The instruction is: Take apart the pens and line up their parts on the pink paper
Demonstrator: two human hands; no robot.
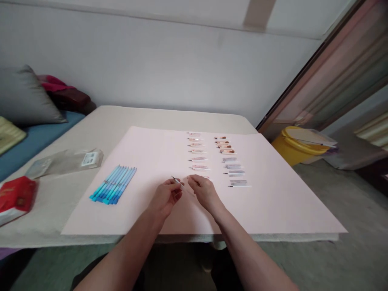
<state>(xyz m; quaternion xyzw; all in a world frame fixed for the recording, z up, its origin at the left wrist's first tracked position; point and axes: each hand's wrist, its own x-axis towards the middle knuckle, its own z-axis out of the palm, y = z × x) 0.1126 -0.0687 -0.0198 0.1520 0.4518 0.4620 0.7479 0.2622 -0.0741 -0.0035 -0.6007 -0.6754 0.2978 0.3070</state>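
A light, steady pinch by the left hand (166,196) suits the thin, white, dark-tipped, plastic-looking stick (178,181) above the flat, pale-pink sheet's (279,202) near middle; the right hand (205,190) curls just right, contents unclear.

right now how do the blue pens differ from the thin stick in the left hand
The blue pens lie side by side on the pale pink sheet; the thin stick is held in the left hand. The blue pens are thicker; the thin stick is slender. The blue pens are in blue shades; the thin stick looks whitish with a dark tip. Both are long and narrow.
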